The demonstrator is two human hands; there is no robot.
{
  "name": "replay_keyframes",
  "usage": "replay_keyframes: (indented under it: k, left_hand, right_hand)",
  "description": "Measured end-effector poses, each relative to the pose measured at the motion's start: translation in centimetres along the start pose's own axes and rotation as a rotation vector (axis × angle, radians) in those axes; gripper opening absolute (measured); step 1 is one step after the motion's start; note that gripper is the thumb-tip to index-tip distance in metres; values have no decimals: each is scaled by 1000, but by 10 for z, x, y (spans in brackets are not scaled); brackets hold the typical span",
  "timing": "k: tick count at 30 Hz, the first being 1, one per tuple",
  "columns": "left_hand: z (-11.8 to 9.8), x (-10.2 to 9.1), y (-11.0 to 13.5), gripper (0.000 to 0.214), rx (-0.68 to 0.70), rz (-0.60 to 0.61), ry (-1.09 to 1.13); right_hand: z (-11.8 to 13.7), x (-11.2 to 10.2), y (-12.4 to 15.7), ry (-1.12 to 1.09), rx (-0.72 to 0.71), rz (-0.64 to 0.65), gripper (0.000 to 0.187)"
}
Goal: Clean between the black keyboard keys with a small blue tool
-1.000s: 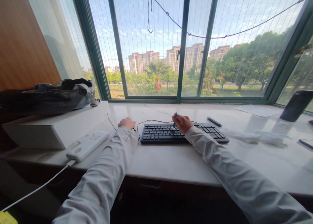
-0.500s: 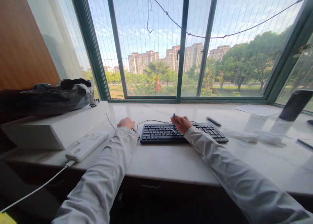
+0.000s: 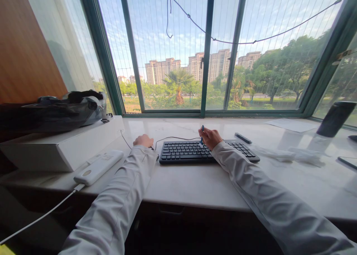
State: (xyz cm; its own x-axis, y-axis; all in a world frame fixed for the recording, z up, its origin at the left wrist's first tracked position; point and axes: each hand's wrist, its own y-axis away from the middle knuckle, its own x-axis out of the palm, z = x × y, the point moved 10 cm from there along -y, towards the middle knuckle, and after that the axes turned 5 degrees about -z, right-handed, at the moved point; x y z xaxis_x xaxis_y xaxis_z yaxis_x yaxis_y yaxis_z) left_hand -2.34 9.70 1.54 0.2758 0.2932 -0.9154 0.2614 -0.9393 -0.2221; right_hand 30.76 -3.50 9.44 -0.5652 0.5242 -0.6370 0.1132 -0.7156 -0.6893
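A black keyboard [image 3: 182, 153] lies on the white marble-look counter. My right hand [image 3: 211, 138] is over its middle, pinching a small blue brush [image 3: 202, 131] held upright. The brush's pale tip meets or nearly meets the keys; I cannot tell which. My left hand [image 3: 143, 140] rests on the counter left of the keyboard, beside the black cable [image 3: 157, 157]. Its back faces me and its fingers are hidden, so I cannot see whether it holds anything.
On the left, a white box [image 3: 60, 147] carries a dark bag [image 3: 55, 110], with a white power bank [image 3: 99, 167] in front. To the right lie a dark stick-like object [image 3: 243, 138], clear plastic wrap [image 3: 291, 155] and white paper [image 3: 291, 125]. A black cylinder [image 3: 336, 119] stands by the window.
My right hand with the brush has moved slightly to the right and up over the keys. My left hand has stayed in place.
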Motion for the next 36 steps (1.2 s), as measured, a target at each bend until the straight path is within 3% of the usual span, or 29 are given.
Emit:
replay_keyframes:
  k: [17,28,36]
  left_hand:
    - [4,-1,2,35,-65,21,-71]
    - [1,-3,8,36,-52,55,-51]
    - [0,-3,8,32,-41,62,-36]
  right_hand:
    - [-7,16,3,79,44,118,33]
    - [-16,-6,-4,106,57,10,34]
    - [-28,4,-3,197,30,14,34]
